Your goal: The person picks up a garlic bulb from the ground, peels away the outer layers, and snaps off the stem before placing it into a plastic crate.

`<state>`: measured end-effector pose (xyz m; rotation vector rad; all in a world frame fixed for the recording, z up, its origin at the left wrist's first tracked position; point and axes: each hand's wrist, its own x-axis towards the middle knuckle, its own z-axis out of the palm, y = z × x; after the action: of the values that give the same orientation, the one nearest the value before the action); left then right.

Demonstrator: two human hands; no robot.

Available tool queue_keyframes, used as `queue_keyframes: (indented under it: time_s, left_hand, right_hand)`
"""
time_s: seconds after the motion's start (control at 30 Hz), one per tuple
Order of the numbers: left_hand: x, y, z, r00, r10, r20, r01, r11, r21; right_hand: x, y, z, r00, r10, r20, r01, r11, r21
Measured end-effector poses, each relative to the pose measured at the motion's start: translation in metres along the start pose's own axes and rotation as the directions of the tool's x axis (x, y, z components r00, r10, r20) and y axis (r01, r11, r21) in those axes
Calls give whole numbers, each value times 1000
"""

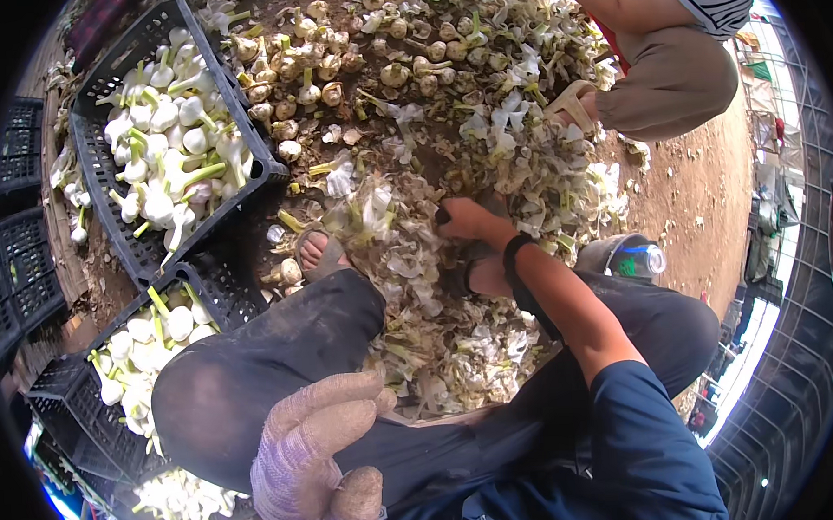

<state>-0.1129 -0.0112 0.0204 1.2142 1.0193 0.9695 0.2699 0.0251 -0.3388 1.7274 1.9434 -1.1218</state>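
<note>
Leftward, crates (265,164) of white garlic (171,131), left grip (315,450) loosely open, right grip (472,220) closed around something dark (443,216).

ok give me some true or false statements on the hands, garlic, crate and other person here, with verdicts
1. The left hand wears a pale purple and tan knitted glove. True.
2. The right hand wears a matching glove. False: its back is bare, with a black wristband behind it.
3. The large, dark plastic crate at upper left holds white garlic bulbs. True.
4. The other person, in a striped top, is at lower left. False: at upper right.
5. Pale, papery garlic skins lie between the wearer's feet. True.
</note>
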Motion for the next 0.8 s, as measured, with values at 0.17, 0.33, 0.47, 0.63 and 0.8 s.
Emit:
queue_keyframes:
  time_s: [0.17,0.33,0.47,0.63,0.8]
  left_hand:
    - [-2,0,1,1000,7,21,-8,1000,26]
    - [-11,1,-20,994,6,105,-25,985,173]
    - [-3,4,14,996,-34,79,33,999,8]
    - [11,12,4,990,-119,70,104,977,188]
    - [22,10,4,990,-143,9,139,973,184]
  right_hand:
    - [-3,-38,38,989,133,-67,-139,986,-95]
    - [2,-91,-18,938,-34,345,1,996,93]
    - [24,-20,-70,934,54,-353,-65,998,-18]
    - [81,-50,-133,757,175,-630,-167,983,72]
    - [122,-44,-156,785,99,-611,-161,986,-47]
